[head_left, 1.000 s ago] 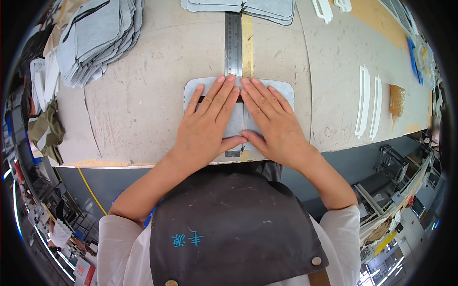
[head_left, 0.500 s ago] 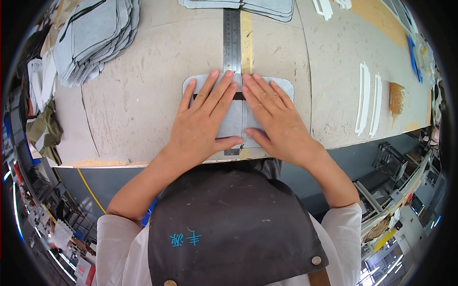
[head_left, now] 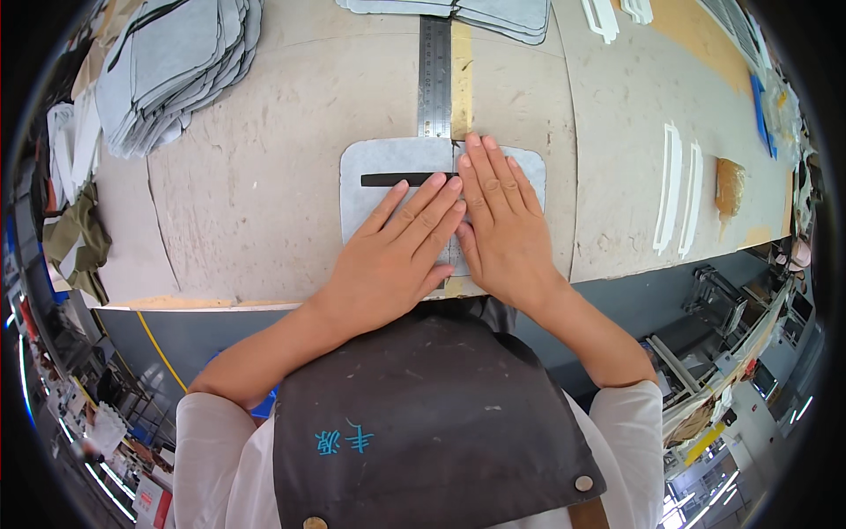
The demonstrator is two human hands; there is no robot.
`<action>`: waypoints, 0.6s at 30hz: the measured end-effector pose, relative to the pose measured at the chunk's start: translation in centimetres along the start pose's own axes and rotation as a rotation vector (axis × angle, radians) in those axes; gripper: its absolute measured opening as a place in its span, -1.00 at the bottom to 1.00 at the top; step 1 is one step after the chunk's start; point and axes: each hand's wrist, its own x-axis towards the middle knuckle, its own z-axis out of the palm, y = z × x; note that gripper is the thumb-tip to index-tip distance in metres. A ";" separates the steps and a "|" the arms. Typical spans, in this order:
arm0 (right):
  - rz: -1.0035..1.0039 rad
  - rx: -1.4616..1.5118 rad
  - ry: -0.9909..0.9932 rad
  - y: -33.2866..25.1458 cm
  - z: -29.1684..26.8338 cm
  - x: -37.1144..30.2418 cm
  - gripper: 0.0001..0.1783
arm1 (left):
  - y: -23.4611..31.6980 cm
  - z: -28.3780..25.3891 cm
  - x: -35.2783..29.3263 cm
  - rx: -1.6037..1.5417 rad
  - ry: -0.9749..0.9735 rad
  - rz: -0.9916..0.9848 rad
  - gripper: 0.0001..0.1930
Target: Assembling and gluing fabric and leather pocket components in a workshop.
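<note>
A light grey panel with rounded corners (head_left: 370,159) lies flat at the near edge of the table, with a seam down its middle. Across it runs a black strip (head_left: 388,180), its right part covered by my hands. My left hand (head_left: 388,256) rests palm down on the panel's left half, fingers stretched, tips just over the strip. On the right half lies my right hand (head_left: 507,220), flat, its fingers reaching toward the panel's far edge. A steel ruler (head_left: 435,79) extends away from under the panel, beside a yellowish tape strip (head_left: 462,75).
Stacked grey panels (head_left: 167,70) stand at the far left, with more grey panels (head_left: 493,16) at the far middle. White slotted strips (head_left: 668,189) and an amber-coloured block (head_left: 730,185) lie on the right. Olive cloth (head_left: 79,238) hangs at the left edge.
My left hand has slid nearer and to the right, uncovering the panel's left part and the strip. My right thumb has drawn in toward its fingers.
</note>
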 end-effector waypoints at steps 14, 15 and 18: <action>0.022 -0.076 -0.013 -0.3 0.0 0.1 -0.29 | -0.3 0.6 1.8 0.128 0.081 -0.035 -0.26; 0.016 -0.076 -0.010 -0.2 0.1 0.1 -0.29 | -0.4 1.2 1.9 0.131 0.097 -0.067 -0.27; 0.019 -0.054 -0.006 -0.1 0.2 0.0 -0.29 | -0.6 1.3 1.9 0.160 0.092 -0.116 -0.28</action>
